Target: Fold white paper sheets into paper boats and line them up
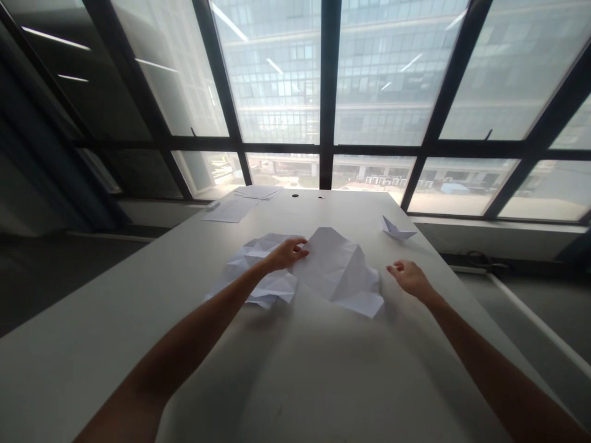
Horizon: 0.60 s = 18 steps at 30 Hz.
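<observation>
A creased white sheet of paper (335,267) stands slightly raised off the table in the middle of the view. At its upper left edge my left hand (290,253) pinches it between thumb and fingers. Another crumpled, creased white sheet (268,286) lies to the left, partly hidden beneath my left hand and forearm. My right hand (410,278) hovers just right of the raised sheet, apart from it. Its fingers are loosely bent, with nothing visible in them. Beyond that hand sits a small folded paper boat (397,231).
The long white table (341,369) reaches towards tall dark-framed windows (327,147). Flat white sheets (233,210) lie at its far left end, with more paper (258,192) behind them. A round dark hole (295,195) is near the far edge. A dark curtain (50,141) hangs at left.
</observation>
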Each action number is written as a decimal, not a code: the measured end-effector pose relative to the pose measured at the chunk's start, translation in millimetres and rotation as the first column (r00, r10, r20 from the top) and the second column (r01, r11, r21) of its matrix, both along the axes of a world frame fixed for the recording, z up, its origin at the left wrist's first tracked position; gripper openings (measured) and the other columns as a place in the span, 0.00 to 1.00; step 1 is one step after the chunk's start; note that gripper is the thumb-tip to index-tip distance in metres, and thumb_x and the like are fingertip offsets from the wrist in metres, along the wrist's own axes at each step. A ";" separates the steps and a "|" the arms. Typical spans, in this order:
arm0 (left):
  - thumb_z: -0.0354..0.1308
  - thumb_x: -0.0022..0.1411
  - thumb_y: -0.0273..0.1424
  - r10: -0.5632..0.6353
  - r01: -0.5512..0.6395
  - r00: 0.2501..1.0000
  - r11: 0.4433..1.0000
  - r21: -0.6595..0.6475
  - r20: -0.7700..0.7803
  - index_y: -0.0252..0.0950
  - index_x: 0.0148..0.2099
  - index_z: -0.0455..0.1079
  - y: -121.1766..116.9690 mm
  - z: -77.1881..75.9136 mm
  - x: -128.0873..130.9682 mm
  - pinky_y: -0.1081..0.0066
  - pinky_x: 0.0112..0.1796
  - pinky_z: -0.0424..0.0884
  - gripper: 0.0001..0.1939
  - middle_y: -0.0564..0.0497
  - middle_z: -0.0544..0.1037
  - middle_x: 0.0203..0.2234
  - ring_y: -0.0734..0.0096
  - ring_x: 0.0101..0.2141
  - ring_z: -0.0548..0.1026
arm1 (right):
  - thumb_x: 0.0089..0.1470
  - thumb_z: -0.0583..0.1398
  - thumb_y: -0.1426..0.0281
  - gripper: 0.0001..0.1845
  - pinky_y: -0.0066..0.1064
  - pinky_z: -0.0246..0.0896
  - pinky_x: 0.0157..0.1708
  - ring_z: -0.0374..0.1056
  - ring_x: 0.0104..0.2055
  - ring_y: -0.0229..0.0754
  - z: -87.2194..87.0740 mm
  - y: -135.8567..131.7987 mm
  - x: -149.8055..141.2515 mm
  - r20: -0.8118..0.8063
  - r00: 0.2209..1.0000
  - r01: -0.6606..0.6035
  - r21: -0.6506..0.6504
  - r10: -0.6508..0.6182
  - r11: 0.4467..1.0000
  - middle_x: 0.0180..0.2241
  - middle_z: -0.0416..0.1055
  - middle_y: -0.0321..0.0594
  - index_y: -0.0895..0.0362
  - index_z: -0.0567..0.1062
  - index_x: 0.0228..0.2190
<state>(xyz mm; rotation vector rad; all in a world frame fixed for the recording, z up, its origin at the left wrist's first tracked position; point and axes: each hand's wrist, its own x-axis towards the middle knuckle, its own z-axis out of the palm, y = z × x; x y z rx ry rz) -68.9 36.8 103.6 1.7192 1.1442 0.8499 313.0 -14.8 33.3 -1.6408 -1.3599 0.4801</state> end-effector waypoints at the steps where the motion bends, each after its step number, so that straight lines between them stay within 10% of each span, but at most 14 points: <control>1: 0.70 0.48 0.34 -0.043 0.042 0.999 0.998 -0.040 -0.019 0.34 0.43 0.76 1.3 3.6 -3.7 0.74 0.23 0.67 0.19 0.49 0.80 0.26 0.66 0.24 0.75 | 0.40 0.69 0.61 0.18 0.38 0.68 0.34 0.73 0.35 0.50 6.0 3.0 -9.3 0.025 1.000 -0.012 0.048 0.011 0.999 0.34 0.77 0.53 0.60 0.78 0.32; 4: 0.71 0.47 0.35 -0.178 0.167 0.982 0.975 -0.148 -0.062 0.35 0.45 0.76 3.9 14.2 -11.2 0.73 0.25 0.70 0.22 0.47 0.81 0.30 0.63 0.27 0.77 | 0.44 0.69 0.56 0.28 0.42 0.67 0.44 0.72 0.45 0.53 29.1 12.0 -42.8 -0.120 0.954 -0.275 0.031 0.276 0.961 0.44 0.76 0.54 0.60 0.77 0.43; 7: 0.72 0.45 0.34 -0.211 0.197 0.973 0.970 -0.145 -0.092 0.36 0.46 0.77 7.9 21.3 -19.5 0.73 0.28 0.71 0.23 0.46 0.81 0.32 0.62 0.30 0.78 | 0.49 0.66 0.52 0.28 0.40 0.68 0.42 0.73 0.42 0.50 42.6 17.7 -74.9 -0.349 0.756 -0.625 -0.133 0.554 0.769 0.42 0.77 0.50 0.59 0.78 0.44; 15: 0.71 0.47 0.37 -0.191 0.182 0.981 0.965 -0.190 -0.033 0.36 0.47 0.77 17.9 17.9 -62.3 0.72 0.29 0.72 0.23 0.45 0.81 0.33 0.63 0.29 0.77 | 0.38 0.73 0.65 0.29 0.35 0.71 0.29 0.75 0.34 0.50 33.9 21.0 -132.2 -0.594 0.668 -0.671 -0.219 0.449 0.709 0.36 0.79 0.49 0.59 0.77 0.44; 18: 0.63 0.57 0.43 0.017 -0.018 0.999 0.999 -0.032 -0.036 0.35 0.51 0.73 25.7 6.9 -95.0 0.70 0.30 0.71 0.23 0.43 0.81 0.36 0.65 0.29 0.77 | 0.36 0.73 0.69 0.32 0.37 0.72 0.28 0.75 0.32 0.51 33.4 25.3 -149.2 -0.654 0.634 -0.639 -0.142 0.412 0.756 0.35 0.79 0.49 0.60 0.74 0.46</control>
